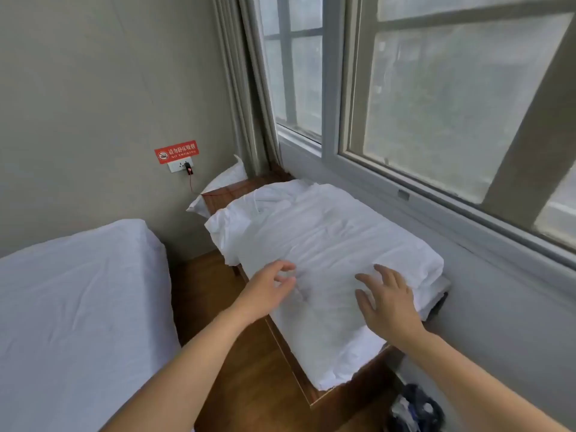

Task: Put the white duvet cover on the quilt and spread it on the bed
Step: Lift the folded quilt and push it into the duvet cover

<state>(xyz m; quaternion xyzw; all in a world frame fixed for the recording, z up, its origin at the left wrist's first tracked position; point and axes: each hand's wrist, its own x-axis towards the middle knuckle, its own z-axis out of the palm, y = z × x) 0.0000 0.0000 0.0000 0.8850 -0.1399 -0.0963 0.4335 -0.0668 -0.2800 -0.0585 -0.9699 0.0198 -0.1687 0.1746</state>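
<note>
A person's left hand (270, 286) and right hand (385, 299) reach, fingers loose and holding nothing, over the folded white bedding (321, 254) on a wooden bench (330, 397) at centre frame, under the window (436, 98). The step looks like the first pick-up. Next, each grip likely needs an edge to carry it to the bed (78, 307), lower left.

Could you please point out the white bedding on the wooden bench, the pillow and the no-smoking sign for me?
white bedding (327, 244): head view, on the middle of its folded top.
pillow (224, 182): head view, on its visible face by the wall.
no-smoking sign (176, 151): head view, on the middle of the red plate.
</note>
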